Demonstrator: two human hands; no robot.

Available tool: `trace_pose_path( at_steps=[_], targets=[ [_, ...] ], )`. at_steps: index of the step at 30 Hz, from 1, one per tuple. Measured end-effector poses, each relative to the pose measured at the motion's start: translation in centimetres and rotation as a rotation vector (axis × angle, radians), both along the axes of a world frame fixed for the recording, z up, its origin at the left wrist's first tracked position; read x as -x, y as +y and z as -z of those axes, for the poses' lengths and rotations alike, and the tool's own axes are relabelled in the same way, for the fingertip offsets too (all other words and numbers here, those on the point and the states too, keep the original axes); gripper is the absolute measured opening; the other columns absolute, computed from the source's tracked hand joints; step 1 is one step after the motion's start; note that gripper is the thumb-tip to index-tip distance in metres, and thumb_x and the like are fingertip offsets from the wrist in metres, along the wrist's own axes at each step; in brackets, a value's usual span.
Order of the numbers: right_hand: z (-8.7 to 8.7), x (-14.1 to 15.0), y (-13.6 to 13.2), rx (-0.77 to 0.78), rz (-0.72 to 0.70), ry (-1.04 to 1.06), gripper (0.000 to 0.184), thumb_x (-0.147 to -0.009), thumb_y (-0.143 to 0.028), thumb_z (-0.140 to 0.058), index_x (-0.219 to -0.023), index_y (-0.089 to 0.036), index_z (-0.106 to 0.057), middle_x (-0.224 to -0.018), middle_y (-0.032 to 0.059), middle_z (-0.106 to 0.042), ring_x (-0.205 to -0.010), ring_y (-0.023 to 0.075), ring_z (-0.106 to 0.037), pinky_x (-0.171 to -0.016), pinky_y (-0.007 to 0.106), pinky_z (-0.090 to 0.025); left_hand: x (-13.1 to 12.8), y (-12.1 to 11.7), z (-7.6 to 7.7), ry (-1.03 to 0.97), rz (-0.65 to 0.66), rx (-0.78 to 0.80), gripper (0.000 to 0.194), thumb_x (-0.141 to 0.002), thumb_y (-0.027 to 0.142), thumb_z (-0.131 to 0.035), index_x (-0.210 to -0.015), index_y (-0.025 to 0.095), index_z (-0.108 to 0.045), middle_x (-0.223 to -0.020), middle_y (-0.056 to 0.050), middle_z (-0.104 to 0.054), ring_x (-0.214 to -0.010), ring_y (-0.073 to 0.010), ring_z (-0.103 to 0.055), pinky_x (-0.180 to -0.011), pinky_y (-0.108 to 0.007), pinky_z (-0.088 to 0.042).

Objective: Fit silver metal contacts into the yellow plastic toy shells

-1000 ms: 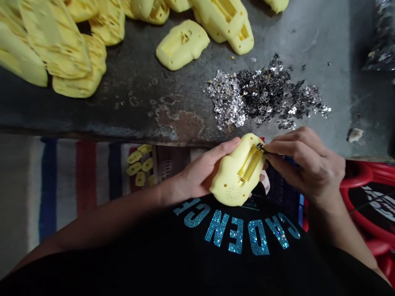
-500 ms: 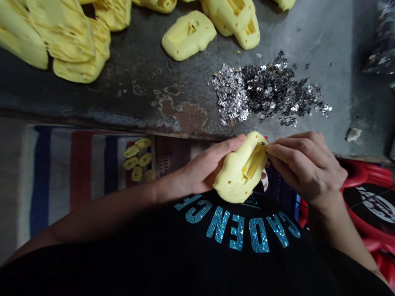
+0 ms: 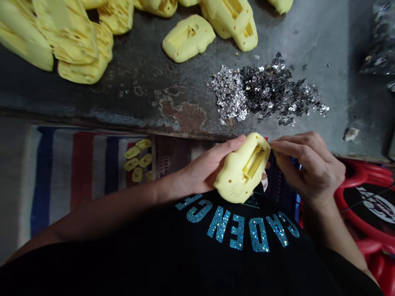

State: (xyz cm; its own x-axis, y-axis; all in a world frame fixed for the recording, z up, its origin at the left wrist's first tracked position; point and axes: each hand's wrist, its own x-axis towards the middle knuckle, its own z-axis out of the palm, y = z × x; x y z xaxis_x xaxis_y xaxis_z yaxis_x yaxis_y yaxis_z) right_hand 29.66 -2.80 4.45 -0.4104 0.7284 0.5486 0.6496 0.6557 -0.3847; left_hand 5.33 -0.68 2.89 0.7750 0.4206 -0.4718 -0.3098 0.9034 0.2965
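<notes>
My left hand (image 3: 202,168) is closed around a yellow plastic toy shell (image 3: 230,174), held tilted in front of my chest. The shell has an open rectangular compartment, screw holes and a patch of small speaker holes. A small dark bit (image 3: 261,149) shows at the compartment's upper end. My right hand (image 3: 310,164) is pinched closed just beside the shell's upper right edge; whatever its fingertips hold is too small to make out. On the bench beyond lies a heap of small shiny metal contact plates (image 3: 268,90).
More yellow shells (image 3: 189,39) lie along the back of the grey metal bench (image 3: 132,98), piled up at left (image 3: 70,37). A clear bag of metal pieces (image 3: 381,45) stands at right. Below are a striped sheet (image 3: 82,172), several yellow parts (image 3: 137,174) and a red stool (image 3: 352,174).
My right fingertips have drawn back slightly to the right, from the compartment's end to just off the shell's edge. My left hand keeps the shell nearly still.
</notes>
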Motion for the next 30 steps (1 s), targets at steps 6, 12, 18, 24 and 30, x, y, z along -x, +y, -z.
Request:
trace_pose_path(
  at_steps=[6, 12, 18, 24, 30],
  targets=[
    [0.1, 0.5, 0.4, -0.015, -0.034, -0.085, 0.038, -0.105, -0.012, -0.077, -0.136, -0.034, -0.079, -0.119, 0.0044, -0.088, -0.093, 0.0262, -0.077, -0.083, 0.047, -0.060, 0.0, -0.1, 0.4, -0.044, -0.011, -0.054, 0.059, -0.125, 0.049, -0.040, -0.163, 0.012, -0.065, -0.123, -0.018, -0.088, -0.108, -0.0278, -0.087, -0.101, -0.038, -0.068],
    [-0.5, 0.7, 0.8, 0.081, -0.017, 0.005, 0.041, -0.105, -0.011, -0.079, -0.135, -0.038, -0.083, -0.118, 0.0038, -0.087, -0.094, 0.0256, -0.081, -0.084, 0.045, -0.063, 0.4, -0.2, 0.8, -0.065, -0.036, -0.096, 0.061, -0.120, 0.057, -0.053, -0.160, 0.012, -0.066, -0.123, -0.019, -0.088, -0.099, -0.0288, -0.088, -0.089, -0.038, -0.070],
    [-1.3, 0.8, 1.6, 0.264, -0.049, 0.123, 0.033, -0.103, -0.018, -0.084, -0.131, -0.034, -0.086, -0.120, 0.0061, -0.085, -0.104, 0.0252, -0.082, -0.087, 0.040, -0.068, 0.3, -0.5, 0.5, 0.064, -0.151, -0.179, 0.062, -0.109, 0.057, -0.075, -0.155, 0.015, -0.069, -0.117, -0.014, -0.089, -0.096, -0.0279, -0.086, -0.083, -0.034, -0.068],
    [-2.3, 0.6, 3.5, 0.544, -0.194, 0.110, 0.028, -0.104, -0.038, -0.087, -0.131, -0.029, -0.083, -0.110, 0.0048, -0.082, -0.091, 0.0222, -0.076, -0.080, 0.037, -0.065, 0.2, -1.4, 0.4, 0.229, -0.280, -0.365, 0.074, -0.095, 0.059, -0.093, -0.155, 0.023, -0.071, -0.104, -0.003, -0.086, -0.079, -0.0175, -0.077, -0.069, -0.024, -0.058],
    [-0.8, 0.4, 2.7, 0.573, -0.165, 0.313, 0.026, -0.101, -0.035, -0.092, -0.125, -0.032, -0.083, -0.109, 0.0014, -0.083, -0.093, 0.0215, -0.075, -0.083, 0.038, -0.063, 3.1, -2.0, -0.3, 0.244, -0.067, -0.581, 0.074, -0.104, 0.071, -0.079, -0.164, 0.027, -0.069, -0.100, -0.004, -0.082, -0.075, -0.0161, -0.068, -0.062, -0.024, -0.047]
  ],
)
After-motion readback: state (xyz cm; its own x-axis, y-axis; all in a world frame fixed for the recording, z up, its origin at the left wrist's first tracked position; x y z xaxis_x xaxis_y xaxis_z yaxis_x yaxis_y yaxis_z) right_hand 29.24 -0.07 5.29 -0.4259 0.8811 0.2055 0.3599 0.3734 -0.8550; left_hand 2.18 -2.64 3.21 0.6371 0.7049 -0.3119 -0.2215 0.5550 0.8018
